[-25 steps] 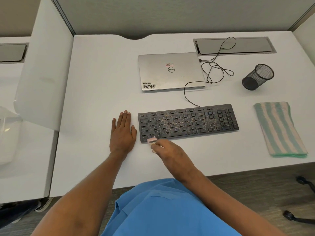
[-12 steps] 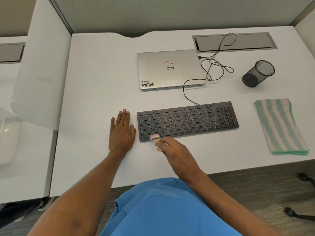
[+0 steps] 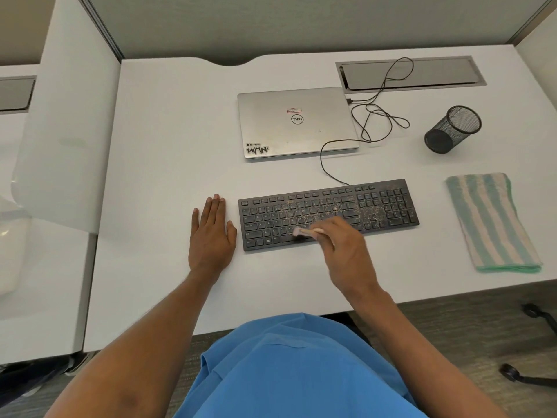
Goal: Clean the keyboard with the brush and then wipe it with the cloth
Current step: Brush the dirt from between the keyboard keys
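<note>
A black keyboard [image 3: 382, 205] lies across the middle of the white desk [image 3: 168, 140], with tan crumbs scattered over its centre and right keys. My right hand [image 3: 346, 251] grips a small brush [image 3: 303, 232] whose pinkish bristles touch the lower middle keys. My left hand [image 3: 211, 236] rests flat on the desk just left of the keyboard, fingers together, holding nothing. A folded green and white striped cloth [image 3: 491, 221] lies to the right of the keyboard.
A closed silver laptop [image 3: 295, 122] sits behind the keyboard, with a black cable [image 3: 376, 116] looping to a cable hatch [image 3: 410, 73]. A black mesh cup [image 3: 452, 128] lies tipped at the right. A divider panel [image 3: 66, 116] stands at the left.
My right hand has carried the brush from the keyboard's front left edge to the right and up onto the lower middle keys. The left hand has stayed put.
</note>
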